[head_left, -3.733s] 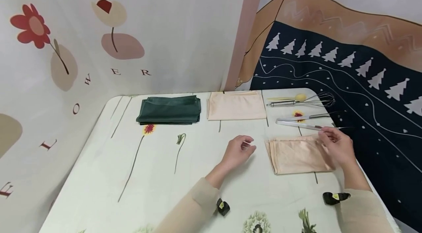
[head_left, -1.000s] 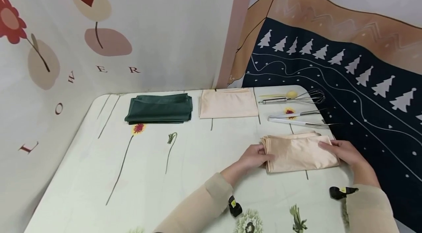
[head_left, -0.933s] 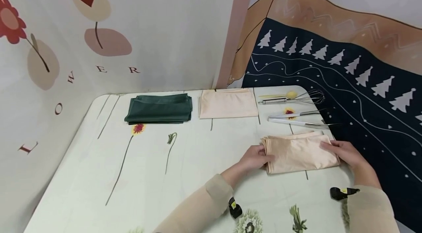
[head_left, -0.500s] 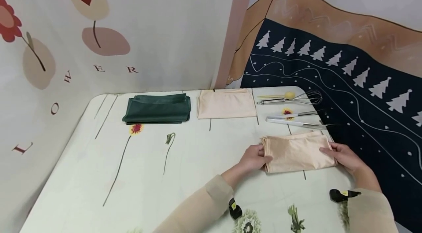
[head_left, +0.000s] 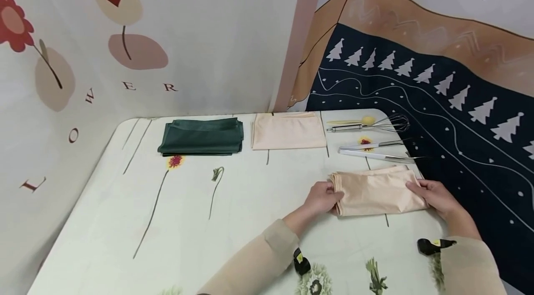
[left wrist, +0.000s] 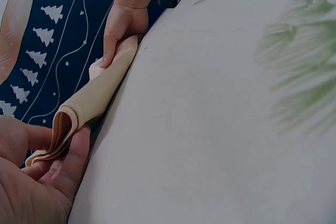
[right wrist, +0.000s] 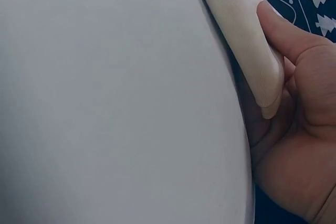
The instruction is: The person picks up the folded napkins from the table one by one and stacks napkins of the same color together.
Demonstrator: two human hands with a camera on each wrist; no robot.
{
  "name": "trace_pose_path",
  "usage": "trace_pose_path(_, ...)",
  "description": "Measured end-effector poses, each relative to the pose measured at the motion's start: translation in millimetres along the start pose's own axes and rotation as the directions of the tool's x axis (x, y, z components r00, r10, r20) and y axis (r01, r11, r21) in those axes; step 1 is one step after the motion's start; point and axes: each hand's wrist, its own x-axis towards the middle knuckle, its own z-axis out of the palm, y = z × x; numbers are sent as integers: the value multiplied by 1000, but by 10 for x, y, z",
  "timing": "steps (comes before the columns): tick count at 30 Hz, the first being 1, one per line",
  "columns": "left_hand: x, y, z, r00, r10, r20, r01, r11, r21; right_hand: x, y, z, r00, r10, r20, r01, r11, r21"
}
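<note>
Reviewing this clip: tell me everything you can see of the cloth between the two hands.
The cloth is plain peach with a satiny sheen and a few soft creases. It is folded into a neat rectangle, several layers stacked at its left end. The left hand pinches that end; the right hand pinches the other, thumb on top. It is by the right edge of the table; whether it is lifted is unclear.

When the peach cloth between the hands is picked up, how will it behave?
The peach cloth would probably sag, as its surface looks soft and creased. Its sheen suggests some slipperiness. Its layered left end, if loosely held by the left hand, might fan open.
</note>
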Motion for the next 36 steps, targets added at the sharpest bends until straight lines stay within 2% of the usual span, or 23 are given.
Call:
trace_pose_path(5,-9,-5,-16,999,17,-28,-16,999,32,-3,0,19,1000,1,-24,-1,1000,-7)
trace_pose_path(11,-15,-13,-19,1000,-2,-17,2,1000,1,-31,51,37,998,-6,-68,7,1000,2)
trace_pose_path(14,-20,-20,-15,1000,-19,-5,18,999,-29,-39,63,47,997,-17,-73,19,999,34)
trace_pose_path(22,-25,-4,-9,1000,6,1,-6,995,-99,-48,-11,55,994,-60,-89,68,994,86)
trace_pose_path(28,-53,64,-20,1000,17,20,-13,984,-177,-94,-77,50,992,-87,-93,102,981,163)
trace_pose_path(36,-89,142,-53,999,43,32,-35,972,-233,-108,-158,65,989,-106,-105,129,962,241)
